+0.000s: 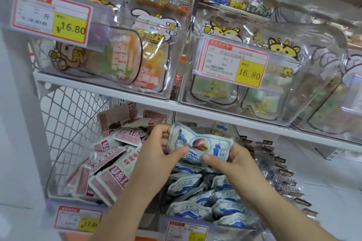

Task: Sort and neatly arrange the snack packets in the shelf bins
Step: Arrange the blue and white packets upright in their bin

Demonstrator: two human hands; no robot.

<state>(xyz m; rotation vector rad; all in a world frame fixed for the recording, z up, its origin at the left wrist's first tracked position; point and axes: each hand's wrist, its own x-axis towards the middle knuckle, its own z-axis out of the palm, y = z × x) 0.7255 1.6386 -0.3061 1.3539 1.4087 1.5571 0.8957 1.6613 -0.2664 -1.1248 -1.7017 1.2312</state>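
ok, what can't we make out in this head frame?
All head view.
- Blue-and-white packet: both ends covered by left hand and right hand.
- Lower-middle price tag: cut off by the bottom edge.
- Upper-left price tag: small print blurred.
- Dark packets at right: blurred, text unreadable.
- Lower layers of blue packet pile: buried under top packets.

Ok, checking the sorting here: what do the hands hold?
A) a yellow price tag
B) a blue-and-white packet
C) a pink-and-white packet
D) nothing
B: the left hand and the right hand both pinch one blue-and-white packet above the matching packets.
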